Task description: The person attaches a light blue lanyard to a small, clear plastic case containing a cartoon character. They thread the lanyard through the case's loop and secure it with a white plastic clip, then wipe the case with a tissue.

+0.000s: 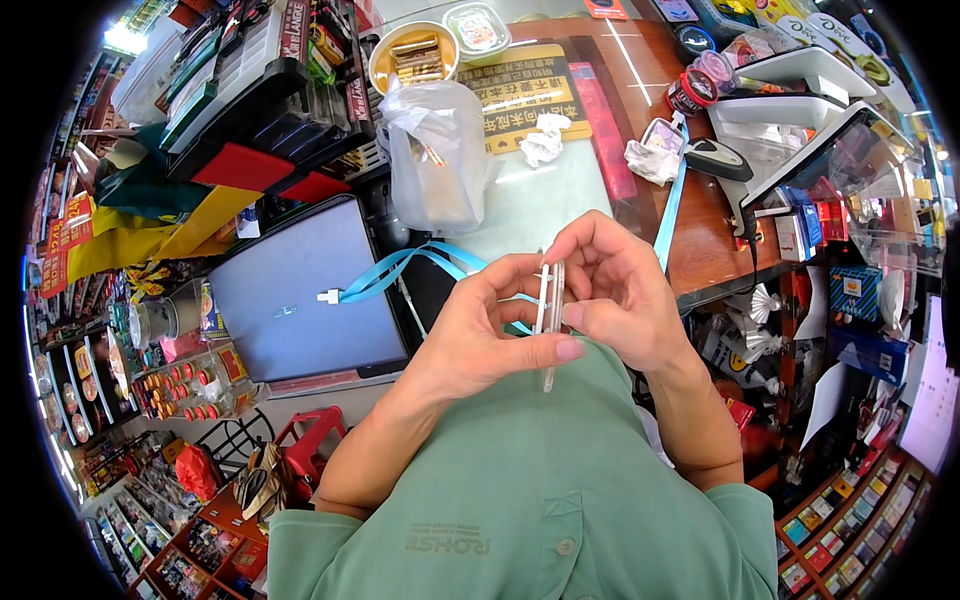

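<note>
In front of my chest, both hands hold a thin flat clear case [551,368], seen edge-on. A narrow white edge lies against its left side; I cannot make out what that piece is. My left hand [490,325] is closed on it, fingers at the upper left and thumb across the near side. At the top right, the bent fingers of my right hand [625,290] pinch it, with the thumb lower down. A light blue strap [385,268] with a white end runs behind my left hand.
A closed blue-grey laptop [305,290] lies left of my hands. Beyond them are a whitish plastic bag [435,155], crumpled tissue [545,138] and a yellow sign board [520,85]. At right stand a handheld scanner [720,160] and a screen [830,160]. Crowded shelves surround the counter.
</note>
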Demonstrator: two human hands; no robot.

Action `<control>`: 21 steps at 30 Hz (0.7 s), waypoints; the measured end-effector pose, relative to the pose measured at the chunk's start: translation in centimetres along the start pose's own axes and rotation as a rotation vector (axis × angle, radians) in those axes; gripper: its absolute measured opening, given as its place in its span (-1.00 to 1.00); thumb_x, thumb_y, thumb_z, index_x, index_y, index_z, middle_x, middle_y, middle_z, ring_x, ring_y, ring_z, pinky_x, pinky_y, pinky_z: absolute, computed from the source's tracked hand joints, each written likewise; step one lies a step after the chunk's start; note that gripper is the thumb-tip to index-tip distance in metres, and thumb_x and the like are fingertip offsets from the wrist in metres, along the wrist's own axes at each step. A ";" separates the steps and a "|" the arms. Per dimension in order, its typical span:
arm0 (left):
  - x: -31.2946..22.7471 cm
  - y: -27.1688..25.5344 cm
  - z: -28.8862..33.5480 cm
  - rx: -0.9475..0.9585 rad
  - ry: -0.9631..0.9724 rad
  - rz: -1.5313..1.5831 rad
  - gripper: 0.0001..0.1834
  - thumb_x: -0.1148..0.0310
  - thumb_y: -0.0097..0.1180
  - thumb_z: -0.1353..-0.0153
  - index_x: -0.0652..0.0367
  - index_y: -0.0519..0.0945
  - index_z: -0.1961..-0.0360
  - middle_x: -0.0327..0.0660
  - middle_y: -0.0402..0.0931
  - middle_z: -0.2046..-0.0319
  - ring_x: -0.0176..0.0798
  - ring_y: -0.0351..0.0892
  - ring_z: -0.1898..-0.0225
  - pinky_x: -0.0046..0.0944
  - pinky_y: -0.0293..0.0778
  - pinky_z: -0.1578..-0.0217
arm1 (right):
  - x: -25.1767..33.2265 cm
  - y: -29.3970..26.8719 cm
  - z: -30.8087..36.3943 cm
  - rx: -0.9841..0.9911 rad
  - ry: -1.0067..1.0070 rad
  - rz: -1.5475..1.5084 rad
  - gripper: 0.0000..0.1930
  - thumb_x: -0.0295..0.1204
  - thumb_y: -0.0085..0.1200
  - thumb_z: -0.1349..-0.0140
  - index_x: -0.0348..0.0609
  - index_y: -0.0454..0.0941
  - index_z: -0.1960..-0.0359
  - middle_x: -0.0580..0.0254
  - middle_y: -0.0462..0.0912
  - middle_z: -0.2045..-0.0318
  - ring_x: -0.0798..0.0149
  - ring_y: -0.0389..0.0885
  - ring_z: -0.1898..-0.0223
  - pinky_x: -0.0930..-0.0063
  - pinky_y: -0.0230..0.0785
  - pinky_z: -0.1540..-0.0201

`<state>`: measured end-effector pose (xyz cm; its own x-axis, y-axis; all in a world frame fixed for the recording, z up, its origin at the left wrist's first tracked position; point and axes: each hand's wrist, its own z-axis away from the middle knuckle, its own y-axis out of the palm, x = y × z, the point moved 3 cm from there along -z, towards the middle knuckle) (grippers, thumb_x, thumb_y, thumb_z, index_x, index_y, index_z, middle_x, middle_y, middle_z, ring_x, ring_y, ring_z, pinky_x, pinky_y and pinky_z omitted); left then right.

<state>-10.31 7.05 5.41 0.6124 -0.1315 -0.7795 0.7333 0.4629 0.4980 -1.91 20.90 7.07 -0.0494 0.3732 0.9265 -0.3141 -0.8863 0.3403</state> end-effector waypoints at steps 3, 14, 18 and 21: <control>-0.3 0.1 0.0 -0.004 -0.003 -0.017 -0.23 0.39 0.53 0.02 0.35 0.41 -0.20 -0.12 0.55 0.04 -0.33 0.61 0.14 -0.29 0.59 0.17 | 0.0 0.1 0.0 -0.010 0.007 -0.021 -0.65 -0.64 0.06 0.05 -0.23 0.46 0.14 0.53 0.28 0.55 0.66 0.23 0.51 0.74 0.17 0.44; 0.0 0.0 -0.1 -0.012 0.010 -0.064 -0.21 0.39 0.53 0.03 0.37 0.39 -0.20 -0.10 0.53 0.03 -0.34 0.60 0.14 -0.31 0.63 0.25 | -0.7 -0.2 0.2 -0.008 0.013 -0.042 -0.63 -0.64 0.09 0.06 -0.24 0.45 0.13 0.52 0.30 0.52 0.66 0.22 0.50 0.74 0.16 0.44; -0.4 0.4 -0.1 -0.033 0.018 -0.112 -0.18 0.39 0.54 0.05 0.39 0.37 -0.21 -0.08 0.53 0.02 -0.32 0.60 0.12 -0.32 0.65 0.29 | -0.5 0.0 0.2 -0.015 0.012 -0.061 -0.64 -0.64 0.08 0.08 -0.25 0.44 0.15 0.51 0.31 0.52 0.66 0.23 0.50 0.74 0.15 0.45; -0.3 0.4 0.0 -0.058 0.029 -0.166 -0.15 0.36 0.54 0.07 0.41 0.35 -0.21 -0.06 0.53 0.02 -0.30 0.59 0.10 -0.32 0.66 0.29 | -0.7 0.0 0.4 -0.021 0.033 -0.057 -0.64 -0.65 0.07 0.10 -0.25 0.43 0.17 0.50 0.32 0.50 0.65 0.23 0.49 0.74 0.15 0.45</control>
<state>-10.20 7.22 5.82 0.4747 -0.1853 -0.8604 0.8051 0.4865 0.3394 -1.49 20.54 6.48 -0.0625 0.4319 0.8998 -0.3368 -0.8578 0.3883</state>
